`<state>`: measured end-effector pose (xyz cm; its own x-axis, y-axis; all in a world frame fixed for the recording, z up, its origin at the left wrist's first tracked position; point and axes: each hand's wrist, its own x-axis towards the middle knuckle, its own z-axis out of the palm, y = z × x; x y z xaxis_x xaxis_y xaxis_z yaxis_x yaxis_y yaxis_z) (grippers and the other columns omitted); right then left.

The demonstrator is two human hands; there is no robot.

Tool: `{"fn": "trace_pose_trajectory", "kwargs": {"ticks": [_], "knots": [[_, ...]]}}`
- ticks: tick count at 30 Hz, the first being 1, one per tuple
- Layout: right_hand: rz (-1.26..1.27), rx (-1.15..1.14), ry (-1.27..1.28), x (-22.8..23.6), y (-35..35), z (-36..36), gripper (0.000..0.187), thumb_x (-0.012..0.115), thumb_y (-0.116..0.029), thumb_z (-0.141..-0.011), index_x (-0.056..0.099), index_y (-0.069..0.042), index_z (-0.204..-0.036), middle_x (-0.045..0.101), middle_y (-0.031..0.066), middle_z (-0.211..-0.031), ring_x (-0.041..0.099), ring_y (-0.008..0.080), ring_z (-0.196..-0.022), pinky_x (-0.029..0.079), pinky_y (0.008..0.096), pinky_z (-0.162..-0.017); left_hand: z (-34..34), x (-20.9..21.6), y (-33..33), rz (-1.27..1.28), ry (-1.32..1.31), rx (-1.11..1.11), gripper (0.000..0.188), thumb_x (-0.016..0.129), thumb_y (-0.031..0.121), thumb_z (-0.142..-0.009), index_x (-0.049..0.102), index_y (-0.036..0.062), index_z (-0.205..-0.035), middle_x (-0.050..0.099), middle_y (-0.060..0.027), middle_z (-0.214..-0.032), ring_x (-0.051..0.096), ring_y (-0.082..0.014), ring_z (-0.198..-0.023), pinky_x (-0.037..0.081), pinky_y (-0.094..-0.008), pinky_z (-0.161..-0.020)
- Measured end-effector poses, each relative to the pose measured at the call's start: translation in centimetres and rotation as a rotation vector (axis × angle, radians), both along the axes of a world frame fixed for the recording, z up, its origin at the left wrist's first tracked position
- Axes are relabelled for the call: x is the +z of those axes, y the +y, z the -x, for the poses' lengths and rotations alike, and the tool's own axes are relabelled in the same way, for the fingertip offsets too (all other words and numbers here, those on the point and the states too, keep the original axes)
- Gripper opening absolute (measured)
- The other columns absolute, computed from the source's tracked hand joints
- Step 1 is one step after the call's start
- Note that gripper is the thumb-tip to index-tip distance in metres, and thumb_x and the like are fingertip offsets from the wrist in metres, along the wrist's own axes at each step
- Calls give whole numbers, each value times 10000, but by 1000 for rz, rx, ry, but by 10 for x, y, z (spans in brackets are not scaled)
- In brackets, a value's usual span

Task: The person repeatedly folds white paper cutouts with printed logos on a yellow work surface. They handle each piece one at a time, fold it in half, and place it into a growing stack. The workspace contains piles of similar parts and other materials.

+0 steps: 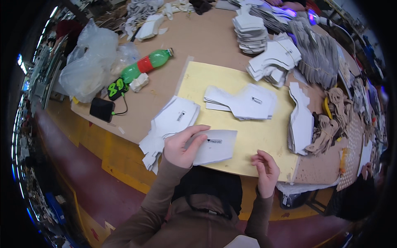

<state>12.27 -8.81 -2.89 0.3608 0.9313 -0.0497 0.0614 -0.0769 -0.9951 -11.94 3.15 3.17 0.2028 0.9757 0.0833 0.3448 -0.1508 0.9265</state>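
The table was evenly and brightly lit, with only soft shadows beside the white pieces, while a lamp at the upper right glowed violet-blue and tinted its surroundings. Lights glared white along the left edge. The middle looked reasonably sharp; toward the black rim, lines bowed and detail softened.

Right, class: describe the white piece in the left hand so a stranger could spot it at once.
On the brown table lies a yellow sheet. Towards its near side, the left hand holds the white piece, which bears a small dark print. Unlike the white stacks nearby, it alone is held.
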Motion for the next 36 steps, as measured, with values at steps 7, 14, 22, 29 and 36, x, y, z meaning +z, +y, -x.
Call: {"fn": "trace_pose_trajectory", "kwargs": {"ticks": [7, 14, 22, 29, 36], "knots": [[83, 25, 458, 21, 3, 12, 481, 642, 79, -944, 507, 104, -1405, 722, 110, -1067, 666, 119, -992, 522, 248, -895, -50, 1, -4, 97, 7, -276, 247, 682, 93, -953, 727, 5, -1179, 755, -182, -948, 730, -194, -785, 565, -292, -735], [91, -25, 513, 21, -8, 1, 427, 651, 81, -935, 556, 114, -1349, 741, 122, -1039, 683, 122, -952, 541, 246, -856, -56, -1, -5, 291, -47, -321, 324, 705, 80, -918, 708, -19, -1226, 758, -167, -985, 715, -165, -822, 560, -280, -746], [-51, -126, 359, 15, -16, -7, 322, 621, 39, -942, 609, 115, -1255, 728, 126, -1071, 668, 139, -956, 533, 267, -850, -72, -14, -29, -165, 124, -439, 329, 834, 249, -826, 653, 55, -1020, 601, -139, -1194, 579, -308, -1078, 492, -393, -913], [-95, 213, -52, 27, -11, -3, 281, 648, 33, -881, 701, 36, -1157, 670, 168, -1104, 671, 263, -983, 528, 325, -873, -66, -18, -42, 39, 130, -442, 445, 883, 262, -777, 654, 41, -1087, 585, -112, -1191, 617, -221, -993, 516, -338, -829], [-65, 131, -157, 33, 2, 17, 323, 683, 70, -874, 683, 19, -1193, 622, 142, -1160, 659, 241, -994, 537, 321, -876, -48, -2, -49, 498, -209, -474, 506, 792, 87, -884, 588, -9, -1338, 658, -123, -1240, 712, -192, -1039, 582, -329, -913]]}}
